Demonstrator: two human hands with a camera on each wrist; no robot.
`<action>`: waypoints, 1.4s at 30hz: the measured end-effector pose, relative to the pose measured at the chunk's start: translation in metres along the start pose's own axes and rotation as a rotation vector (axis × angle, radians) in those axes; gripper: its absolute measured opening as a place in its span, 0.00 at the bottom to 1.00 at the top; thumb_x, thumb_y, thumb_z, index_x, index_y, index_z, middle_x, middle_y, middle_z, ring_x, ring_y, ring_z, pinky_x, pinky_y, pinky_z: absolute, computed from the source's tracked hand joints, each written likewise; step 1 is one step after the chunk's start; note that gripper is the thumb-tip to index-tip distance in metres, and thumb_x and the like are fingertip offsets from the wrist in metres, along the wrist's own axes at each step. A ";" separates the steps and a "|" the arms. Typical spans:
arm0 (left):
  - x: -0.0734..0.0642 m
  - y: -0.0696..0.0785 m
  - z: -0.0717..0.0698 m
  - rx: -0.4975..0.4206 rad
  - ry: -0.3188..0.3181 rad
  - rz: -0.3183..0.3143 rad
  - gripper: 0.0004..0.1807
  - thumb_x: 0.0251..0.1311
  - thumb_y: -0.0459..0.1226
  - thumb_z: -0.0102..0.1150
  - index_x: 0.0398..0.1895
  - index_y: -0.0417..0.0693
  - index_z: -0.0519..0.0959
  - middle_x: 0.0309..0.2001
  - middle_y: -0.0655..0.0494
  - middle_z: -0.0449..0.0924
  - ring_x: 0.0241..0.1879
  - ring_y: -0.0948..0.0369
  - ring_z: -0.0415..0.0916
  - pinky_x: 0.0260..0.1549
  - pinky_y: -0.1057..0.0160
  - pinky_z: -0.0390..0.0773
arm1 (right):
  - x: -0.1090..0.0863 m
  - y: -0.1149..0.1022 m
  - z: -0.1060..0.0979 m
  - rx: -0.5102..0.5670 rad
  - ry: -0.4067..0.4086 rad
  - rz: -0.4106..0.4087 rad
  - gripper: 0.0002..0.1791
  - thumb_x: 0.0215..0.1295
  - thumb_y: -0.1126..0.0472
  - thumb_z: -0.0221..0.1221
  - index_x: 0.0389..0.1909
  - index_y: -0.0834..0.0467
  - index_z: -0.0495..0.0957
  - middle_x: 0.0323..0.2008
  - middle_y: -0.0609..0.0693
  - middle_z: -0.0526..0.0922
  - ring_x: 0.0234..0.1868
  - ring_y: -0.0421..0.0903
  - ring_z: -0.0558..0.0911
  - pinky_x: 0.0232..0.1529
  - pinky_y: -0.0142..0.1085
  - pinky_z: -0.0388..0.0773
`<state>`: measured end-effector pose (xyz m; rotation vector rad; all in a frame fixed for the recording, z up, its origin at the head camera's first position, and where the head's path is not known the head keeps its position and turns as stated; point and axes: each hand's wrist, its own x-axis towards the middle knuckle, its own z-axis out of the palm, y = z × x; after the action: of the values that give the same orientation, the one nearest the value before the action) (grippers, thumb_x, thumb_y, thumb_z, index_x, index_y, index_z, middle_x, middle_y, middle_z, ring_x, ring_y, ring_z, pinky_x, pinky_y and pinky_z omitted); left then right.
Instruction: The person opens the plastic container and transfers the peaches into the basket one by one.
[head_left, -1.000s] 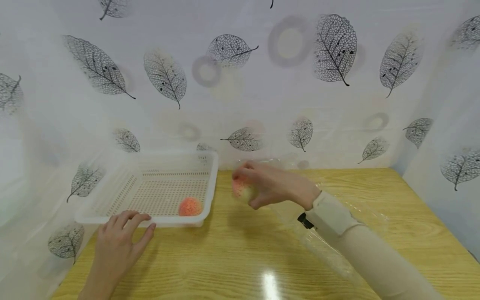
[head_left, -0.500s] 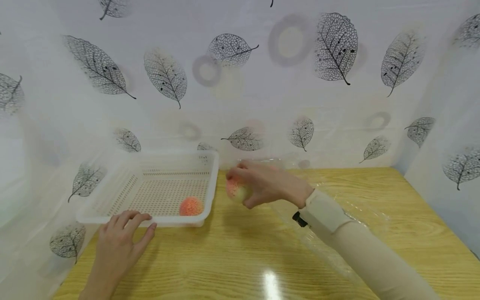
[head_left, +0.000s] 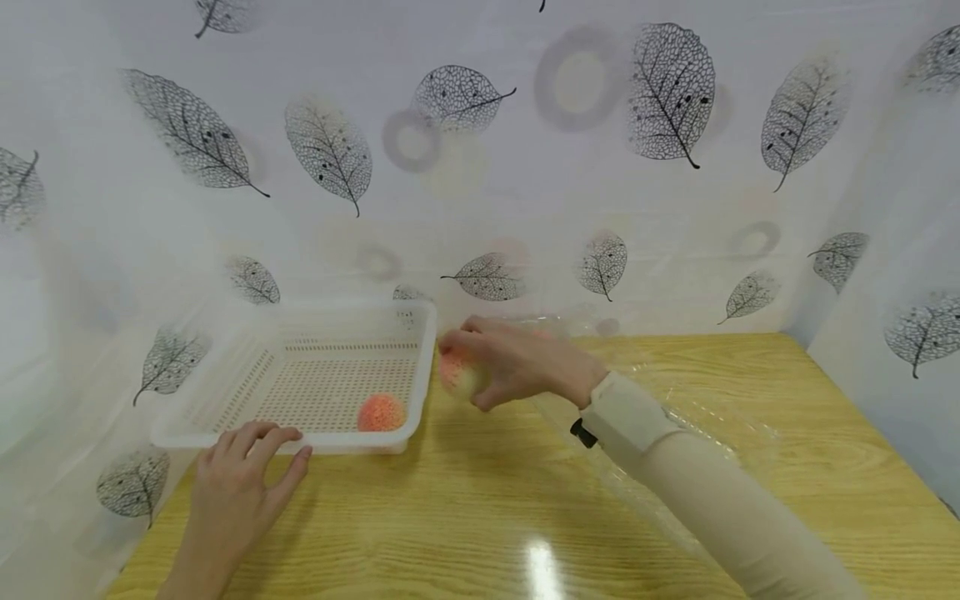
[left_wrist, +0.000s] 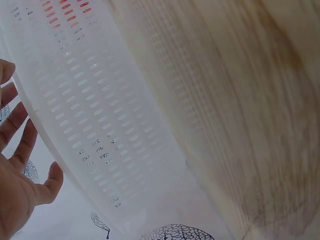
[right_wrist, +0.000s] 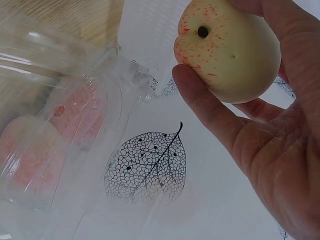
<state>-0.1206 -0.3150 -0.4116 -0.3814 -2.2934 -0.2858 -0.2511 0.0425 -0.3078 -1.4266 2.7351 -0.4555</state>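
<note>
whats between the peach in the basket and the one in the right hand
The head view shows the right wall of the basket, then a strip of bare tabletop before the held peach.

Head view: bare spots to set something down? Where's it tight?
Free: inside the basket, left of its peach; front table between left hand and right sleeve; table right of the clear packaging.
Crowded: between basket and packaging, where right hand holds a second peach; near rim by left hand.

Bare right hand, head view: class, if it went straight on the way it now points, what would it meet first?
Probably the white, rectangular, perforated plastic basket, at its picture-right side; height is unclear, so the right hand might pass over it.
</note>
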 end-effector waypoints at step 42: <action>0.002 0.001 -0.002 0.002 -0.008 -0.008 0.13 0.51 0.44 0.70 0.37 0.48 0.84 0.37 0.46 0.82 0.35 0.43 0.78 0.31 0.37 0.73 | 0.079 -0.039 0.024 0.101 -0.017 -0.125 0.39 0.55 0.55 0.72 0.69 0.46 0.69 0.60 0.50 0.73 0.51 0.42 0.77 0.49 0.31 0.78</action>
<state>-0.1204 -0.3140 -0.4089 -0.3728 -2.3035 -0.2862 -0.2620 -0.0479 -0.3110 -1.5730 2.5792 -0.5748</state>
